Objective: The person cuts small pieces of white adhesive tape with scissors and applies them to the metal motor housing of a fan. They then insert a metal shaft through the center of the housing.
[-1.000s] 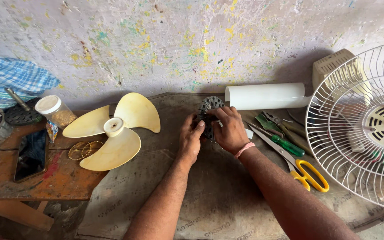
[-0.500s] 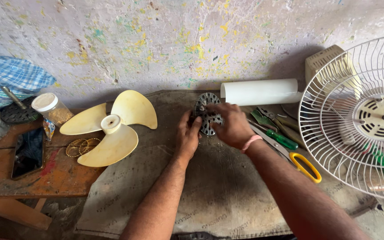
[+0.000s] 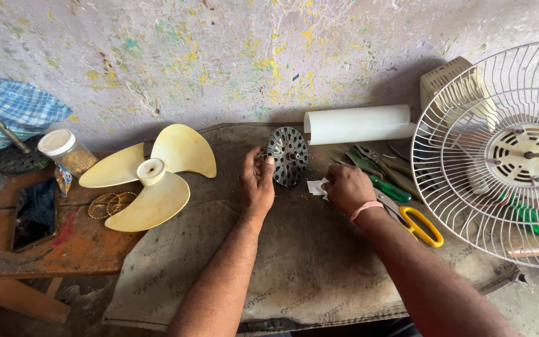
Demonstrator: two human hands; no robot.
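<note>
A low wooden bench (image 3: 51,249), stained orange-red, occupies the 8 o'clock region, partly covered by a grey-brown sack-cloth mat (image 3: 307,268) spreading from centre to 5 o'clock. On the bare wood: a dark phone (image 3: 35,212) at 9 o'clock, a coil of thin brass wire (image 3: 106,205) just beside it, and a white-capped jar (image 3: 67,151) at 10 o'clock. A cream three-bladed fan propeller (image 3: 151,175) straddles wood and mat. On the mat: a perforated metal motor disc (image 3: 287,156) standing on edge near centre, a white tube (image 3: 358,124) at 1 o'clock, green-handled tools (image 3: 382,181), yellow-handled scissors (image 3: 420,226) at 3 o'clock, and a white wire fan guard (image 3: 500,150) at the far 3 o'clock edge.
</note>
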